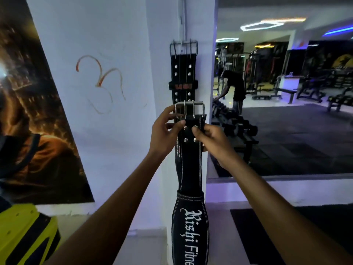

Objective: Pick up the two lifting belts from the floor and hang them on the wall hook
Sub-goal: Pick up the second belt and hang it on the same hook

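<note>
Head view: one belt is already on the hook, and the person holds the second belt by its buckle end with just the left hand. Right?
Not quite. The head view shows both hands on the second belt: the left hand pinches by the buckle, and the right hand grips the strap just below it. The first belt does hang on the hook.

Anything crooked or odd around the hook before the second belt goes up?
Nothing stands out. The first belt hangs straight down the white pillar by its buckle. The second belt is held upright below it, left hand and right hand pinching it just under its own buckle. The hook itself is hidden.
</note>
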`<state>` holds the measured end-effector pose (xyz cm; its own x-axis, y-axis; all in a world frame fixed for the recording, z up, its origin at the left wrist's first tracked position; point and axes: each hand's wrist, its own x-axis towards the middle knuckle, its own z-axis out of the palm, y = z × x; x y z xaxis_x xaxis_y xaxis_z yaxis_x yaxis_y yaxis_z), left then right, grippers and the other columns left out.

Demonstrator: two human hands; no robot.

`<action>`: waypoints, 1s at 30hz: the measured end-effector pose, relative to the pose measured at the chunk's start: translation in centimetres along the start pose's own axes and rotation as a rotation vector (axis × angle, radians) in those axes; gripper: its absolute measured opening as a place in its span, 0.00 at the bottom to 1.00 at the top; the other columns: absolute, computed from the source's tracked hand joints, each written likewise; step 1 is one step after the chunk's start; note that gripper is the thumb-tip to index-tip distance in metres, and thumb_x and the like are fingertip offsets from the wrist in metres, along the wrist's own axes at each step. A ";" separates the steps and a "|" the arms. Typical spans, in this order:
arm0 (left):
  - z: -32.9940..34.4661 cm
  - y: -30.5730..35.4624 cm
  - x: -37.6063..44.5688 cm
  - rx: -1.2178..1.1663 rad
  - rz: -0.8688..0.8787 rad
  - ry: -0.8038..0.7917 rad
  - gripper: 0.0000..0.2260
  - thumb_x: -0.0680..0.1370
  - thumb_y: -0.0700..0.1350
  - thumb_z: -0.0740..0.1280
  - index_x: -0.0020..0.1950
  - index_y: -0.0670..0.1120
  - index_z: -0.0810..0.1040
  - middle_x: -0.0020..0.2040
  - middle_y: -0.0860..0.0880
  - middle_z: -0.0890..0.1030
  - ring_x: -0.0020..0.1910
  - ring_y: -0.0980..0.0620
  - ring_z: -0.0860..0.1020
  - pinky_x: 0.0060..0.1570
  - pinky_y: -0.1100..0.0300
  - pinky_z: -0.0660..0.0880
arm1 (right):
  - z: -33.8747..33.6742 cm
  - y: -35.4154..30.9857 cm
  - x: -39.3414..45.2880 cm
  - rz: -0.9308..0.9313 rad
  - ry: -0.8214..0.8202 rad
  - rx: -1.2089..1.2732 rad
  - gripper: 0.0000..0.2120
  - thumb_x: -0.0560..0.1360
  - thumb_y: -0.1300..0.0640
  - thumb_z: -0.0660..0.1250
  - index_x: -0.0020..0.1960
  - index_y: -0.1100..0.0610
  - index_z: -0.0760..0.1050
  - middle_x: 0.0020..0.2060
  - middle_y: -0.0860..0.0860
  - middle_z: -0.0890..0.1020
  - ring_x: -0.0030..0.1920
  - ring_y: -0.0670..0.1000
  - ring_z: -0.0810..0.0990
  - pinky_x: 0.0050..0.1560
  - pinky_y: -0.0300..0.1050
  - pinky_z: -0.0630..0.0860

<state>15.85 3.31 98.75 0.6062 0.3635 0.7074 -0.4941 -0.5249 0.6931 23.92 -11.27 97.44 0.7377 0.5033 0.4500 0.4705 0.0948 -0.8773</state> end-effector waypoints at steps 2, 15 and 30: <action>0.3 1.4 1.9 -0.009 0.035 0.025 0.18 0.79 0.34 0.68 0.69 0.44 0.77 0.57 0.42 0.85 0.56 0.51 0.82 0.51 0.60 0.81 | -0.4 -1.9 1.3 -0.045 0.077 0.054 0.19 0.77 0.47 0.68 0.52 0.65 0.80 0.45 0.67 0.84 0.42 0.55 0.80 0.44 0.52 0.76; -0.3 8.5 11.4 -0.141 -0.004 0.276 0.07 0.75 0.40 0.74 0.52 0.47 0.85 0.48 0.46 0.86 0.40 0.49 0.85 0.49 0.53 0.83 | -1.0 -4.9 4.0 -0.128 0.037 0.125 0.08 0.77 0.60 0.70 0.52 0.64 0.81 0.40 0.51 0.86 0.39 0.44 0.84 0.39 0.33 0.79; -0.5 10.1 15.0 -0.170 -0.023 0.263 0.08 0.70 0.44 0.75 0.46 0.56 0.85 0.50 0.44 0.86 0.55 0.38 0.85 0.59 0.37 0.82 | 1.8 9.2 -4.3 0.069 0.089 0.101 0.09 0.68 0.49 0.79 0.42 0.52 0.83 0.37 0.46 0.87 0.38 0.43 0.84 0.43 0.43 0.77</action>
<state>19.58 3.85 116.46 0.4473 0.5724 0.6873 -0.5923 -0.3863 0.7071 24.19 -11.05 87.10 0.8088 0.4339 0.3969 0.3692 0.1507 -0.9171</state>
